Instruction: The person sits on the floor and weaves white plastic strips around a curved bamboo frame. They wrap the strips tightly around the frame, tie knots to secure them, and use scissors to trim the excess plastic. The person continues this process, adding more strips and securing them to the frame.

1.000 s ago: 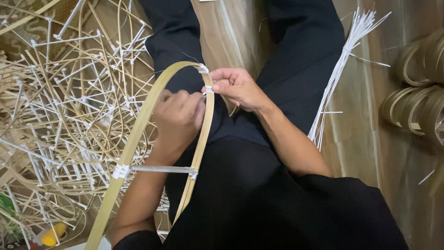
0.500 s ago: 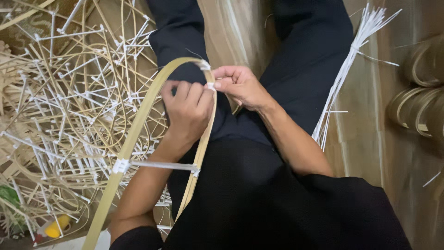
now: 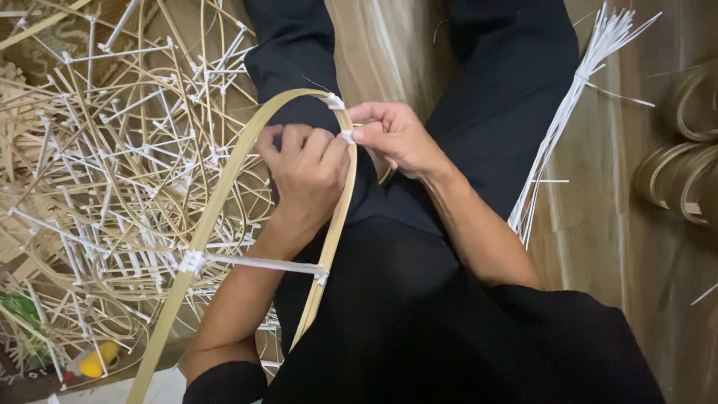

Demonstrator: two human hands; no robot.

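A bent strip of pale bamboo [image 3: 213, 209] forms a narrow arch over my lap, its top near my hands. My left hand [image 3: 305, 168] is closed around the strip's right side just under the bend. My right hand [image 3: 393, 138] pinches a small white cable tie [image 3: 347, 137] fastened on the strip beside my left fingers. A second white tie [image 3: 334, 101] sits at the top of the arch. Lower down, a long white tie [image 3: 258, 264] spans between the two legs of the strip.
A large heap of finished bamboo loops with white ties [image 3: 97, 172] fills the left. A bundle of loose white cable ties [image 3: 561, 127] lies on the wooden floor at the right. Coiled bamboo rings [image 3: 684, 176] rest at the far right. My legs are in black trousers.
My left hand has slid up the strip towards the bend and closed tighter beside my right fingers. The arch has shifted slightly right.
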